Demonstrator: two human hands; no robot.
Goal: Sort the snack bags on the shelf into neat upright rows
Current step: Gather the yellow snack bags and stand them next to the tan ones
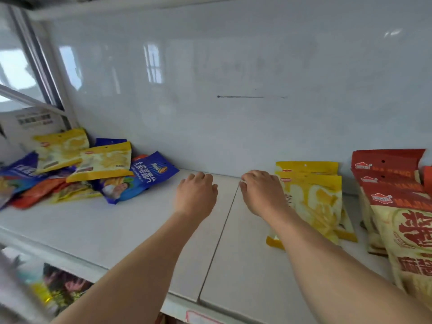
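A loose heap of snack bags lies at the shelf's left end: two yellow bags (105, 161) on top, a blue bag (140, 177) leaning out to the right, orange and blue ones beneath. A row of yellow bags (313, 195) stands upright right of centre, and a row of red-and-cream bags (395, 206) stands at the far right. My left hand (196, 192) hovers over the bare shelf, fingers loosely curled, holding nothing. My right hand (261, 192) is just left of the yellow row, fingers loosely curled, and I cannot see it gripping a bag.
The white shelf board (140, 230) has a seam running front to back under my hands. A glossy white back panel (233, 90) closes the rear. A lower shelf with more packets (63, 288) shows at the bottom left.
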